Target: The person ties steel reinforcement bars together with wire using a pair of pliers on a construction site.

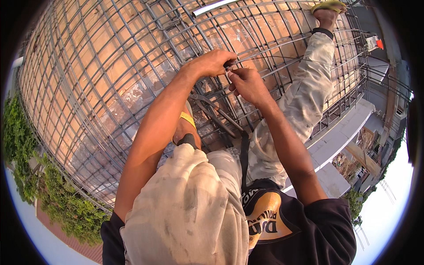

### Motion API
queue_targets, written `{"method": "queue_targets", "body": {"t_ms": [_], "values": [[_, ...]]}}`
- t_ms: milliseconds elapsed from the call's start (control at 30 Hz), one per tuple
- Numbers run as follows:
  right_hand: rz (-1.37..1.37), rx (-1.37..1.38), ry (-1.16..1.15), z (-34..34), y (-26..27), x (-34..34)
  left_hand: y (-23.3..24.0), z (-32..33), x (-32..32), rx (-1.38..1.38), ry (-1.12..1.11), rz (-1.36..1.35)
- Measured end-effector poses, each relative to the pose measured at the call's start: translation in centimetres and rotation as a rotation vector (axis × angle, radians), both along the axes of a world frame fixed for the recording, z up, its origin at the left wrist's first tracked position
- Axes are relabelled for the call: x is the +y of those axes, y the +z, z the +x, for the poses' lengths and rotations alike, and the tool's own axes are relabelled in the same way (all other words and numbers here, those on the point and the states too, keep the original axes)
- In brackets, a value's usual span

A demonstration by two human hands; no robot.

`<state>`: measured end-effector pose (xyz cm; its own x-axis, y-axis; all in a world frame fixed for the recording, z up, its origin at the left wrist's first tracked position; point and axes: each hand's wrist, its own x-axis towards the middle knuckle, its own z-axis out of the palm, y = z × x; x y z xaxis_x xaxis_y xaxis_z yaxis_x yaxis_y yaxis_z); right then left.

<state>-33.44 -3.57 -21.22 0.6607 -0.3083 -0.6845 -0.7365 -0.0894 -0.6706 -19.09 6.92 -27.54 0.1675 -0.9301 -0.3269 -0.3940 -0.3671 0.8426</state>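
My left hand [212,63] and my right hand [247,84] meet over the steel rebar mesh [139,44]. The fingers of both close on something small and dark between them, too small to name; a thin wire seems to run right from there. Just below my hands, end-cutting nippers [215,114] with long handles lie on the bars, jaws up and to the left. A dark strap [244,159] hangs from near their handle ends toward my shirt. The mesh rests above orange-brown formwork panels [126,96] with patches of torn plastic film.
A shiny metal tube [215,7] lies on the mesh at the top. My legs spread over the bars, one foot in a yellow sandal [328,6] at upper right. Loose wires [381,74] stick out past the right edge, beside a pale concrete ledge [341,122]. Trees [63,198] stand beyond the left edge.
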Motion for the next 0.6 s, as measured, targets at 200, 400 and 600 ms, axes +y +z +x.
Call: {"method": "queue_targets", "body": {"t_ms": [200, 400, 600], "values": [[-0.919, -0.692, 0.576, 1.8, 6.1, 0.0, -0.5, 0.0, 1.0, 0.120, 0.055, -0.136], [-1.245, -0.275, 1.000, 2.0, 5.3, -2.5, -0.1, -0.1, 0.3, 0.048, 0.028, -0.052], [-0.900, -0.226, 0.784, 1.5, 2.1, -3.7, -0.8, -0.1, 0.4, 0.124, 0.044, -0.114]]}}
